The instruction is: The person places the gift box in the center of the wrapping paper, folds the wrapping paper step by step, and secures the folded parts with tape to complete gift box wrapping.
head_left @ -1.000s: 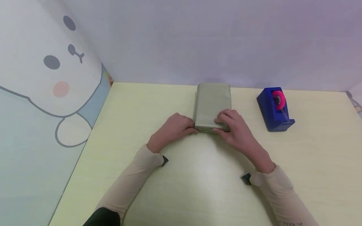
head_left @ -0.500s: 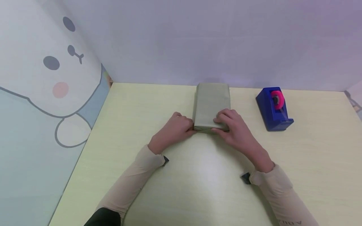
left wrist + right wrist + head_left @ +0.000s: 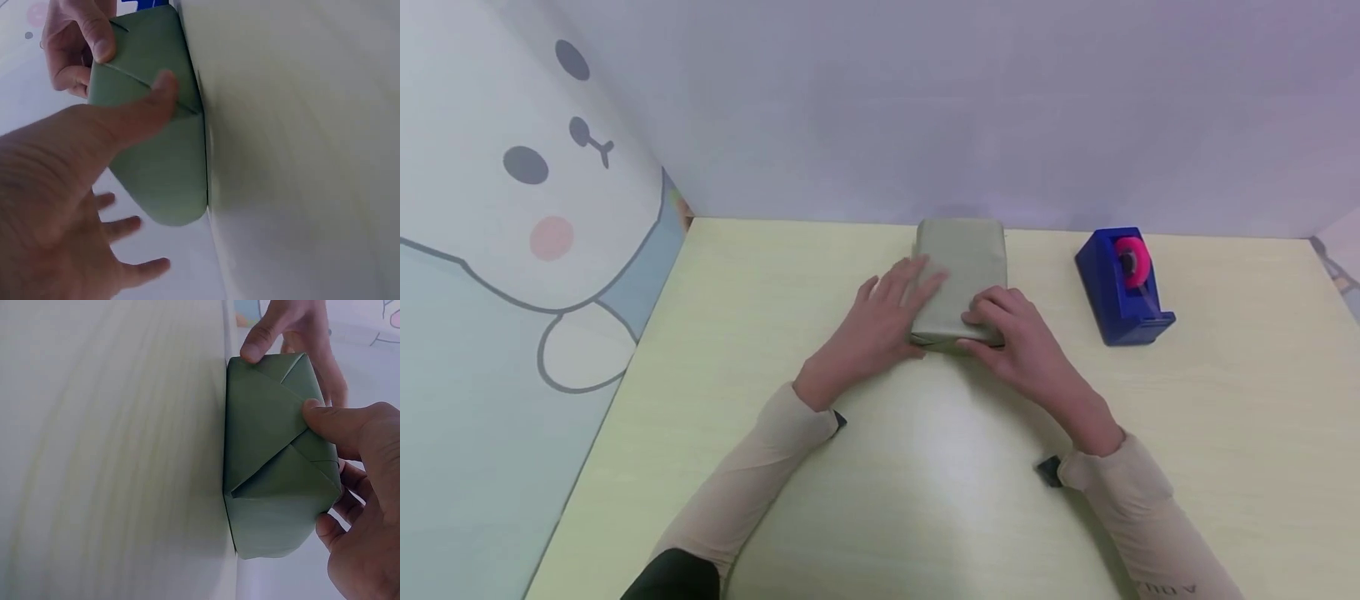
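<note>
A box wrapped in grey-green paper (image 3: 968, 250) lies near the back edge of the table, its folded end facing the person. In both wrist views that end shows creased flaps meeting in diagonal folds. The left hand (image 3: 876, 325) is at the box's left side, fingers spread out toward its top and thumb at the near end. From the right, the right hand (image 3: 1026, 346) pinches the near edge, thumb (image 3: 325, 415) on the folded flap and fingers bent over the top.
A blue tape dispenser (image 3: 1120, 287) with a pink roll of tape (image 3: 1132, 262) stands to the right of the box. Behind the table (image 3: 850, 517) rises a pale wall (image 3: 970, 108); a cartoon-printed panel (image 3: 490, 375) borders its left side.
The left hand's fingers have uncurled from the box's near left corner and spread forward along its left side and top. The right hand keeps its pinch on the near edge.
</note>
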The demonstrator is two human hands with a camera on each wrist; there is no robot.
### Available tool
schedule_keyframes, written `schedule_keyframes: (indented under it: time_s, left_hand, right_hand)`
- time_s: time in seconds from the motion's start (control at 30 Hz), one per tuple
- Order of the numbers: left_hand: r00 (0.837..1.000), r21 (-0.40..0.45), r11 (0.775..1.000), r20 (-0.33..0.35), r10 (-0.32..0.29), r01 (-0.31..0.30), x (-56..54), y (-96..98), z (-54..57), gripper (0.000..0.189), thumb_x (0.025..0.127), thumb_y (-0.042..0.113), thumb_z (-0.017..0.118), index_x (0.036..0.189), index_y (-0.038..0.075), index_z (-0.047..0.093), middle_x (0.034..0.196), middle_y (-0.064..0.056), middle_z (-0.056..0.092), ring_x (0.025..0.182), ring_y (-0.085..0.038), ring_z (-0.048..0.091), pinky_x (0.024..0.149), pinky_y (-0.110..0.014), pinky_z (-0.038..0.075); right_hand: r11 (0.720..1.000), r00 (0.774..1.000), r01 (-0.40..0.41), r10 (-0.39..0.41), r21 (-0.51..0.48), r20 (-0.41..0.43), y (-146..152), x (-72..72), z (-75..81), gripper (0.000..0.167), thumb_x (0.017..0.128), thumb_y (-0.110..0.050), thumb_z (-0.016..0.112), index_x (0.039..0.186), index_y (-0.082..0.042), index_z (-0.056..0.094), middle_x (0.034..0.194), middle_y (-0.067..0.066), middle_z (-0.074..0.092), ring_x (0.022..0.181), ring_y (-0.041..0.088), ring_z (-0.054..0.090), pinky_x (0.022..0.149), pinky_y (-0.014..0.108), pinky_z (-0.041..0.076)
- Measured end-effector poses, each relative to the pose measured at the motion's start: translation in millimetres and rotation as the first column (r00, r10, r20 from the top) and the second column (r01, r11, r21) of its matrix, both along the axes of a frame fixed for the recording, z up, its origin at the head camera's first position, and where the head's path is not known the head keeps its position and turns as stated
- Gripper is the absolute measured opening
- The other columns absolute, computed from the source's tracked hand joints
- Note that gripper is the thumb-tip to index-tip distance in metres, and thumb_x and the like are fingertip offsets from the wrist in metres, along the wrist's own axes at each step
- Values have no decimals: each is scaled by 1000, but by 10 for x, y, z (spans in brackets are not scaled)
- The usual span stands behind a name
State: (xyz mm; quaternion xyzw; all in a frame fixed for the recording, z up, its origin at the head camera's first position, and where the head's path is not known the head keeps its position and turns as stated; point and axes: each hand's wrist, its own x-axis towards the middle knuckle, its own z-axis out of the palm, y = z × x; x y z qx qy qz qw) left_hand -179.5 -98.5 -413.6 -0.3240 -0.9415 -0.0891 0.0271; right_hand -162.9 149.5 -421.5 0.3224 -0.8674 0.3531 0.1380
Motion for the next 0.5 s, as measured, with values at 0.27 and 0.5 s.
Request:
schedule_keyframes:
  time_s: [0.27,0.5]
  left_hand:
    - [974,-27,976,-66,-218,217,-30,48,61,66,102,37,67,162,27,40,171,0,34,162,-24,25,126,-52,32]
    - [973,28,974,-61,-222,224,-90,135,83,58,100,44,69,153,27,53,162,-2,44,151,-25,39,114,-49,44]
  right_hand:
    - [1000,1000,-18,18,-7,14,-4,-7,7,31,79,-5,90,100,-7,67,111,7,66,97,27,54,84,37,41]
    - [1000,999,-24,24,-13,23,10,-1,9,30,79,-4,89,99,-8,68,112,7,66,98,27,54,84,37,41]
